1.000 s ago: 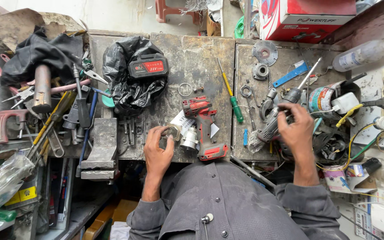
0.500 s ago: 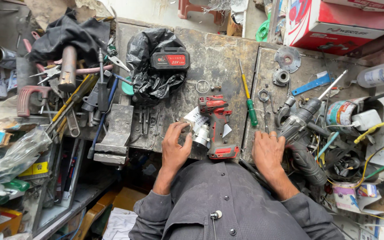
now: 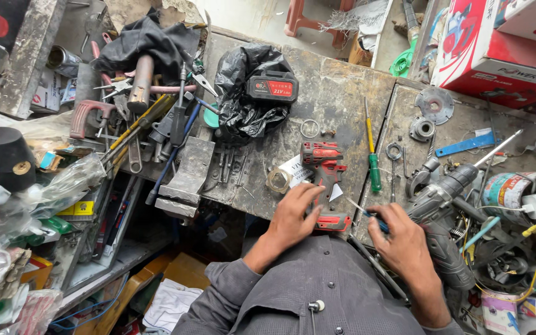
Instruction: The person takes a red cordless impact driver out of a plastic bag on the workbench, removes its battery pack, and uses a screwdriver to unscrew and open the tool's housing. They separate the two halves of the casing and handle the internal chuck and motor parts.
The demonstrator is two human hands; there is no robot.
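From above the workbench (image 3: 336, 87), the red cordless drill (image 3: 325, 170) lies on its side near the front edge, its handle pointing toward the person. The left hand (image 3: 293, 217) rests on the drill's handle, fingers (image 3: 310, 193) loosely spread and laid over it rather than clamped. The right hand (image 3: 404, 239), just beside the drill's base, pinches a small blue-handled screwdriver (image 3: 367, 216), whose thin tip points toward the drill. The drill is red with black trim, scuffed, without a battery. A clear ring-shaped part (image 3: 278, 180) sits just left of it, a green-handled screwdriver (image 3: 373, 161) to its right.
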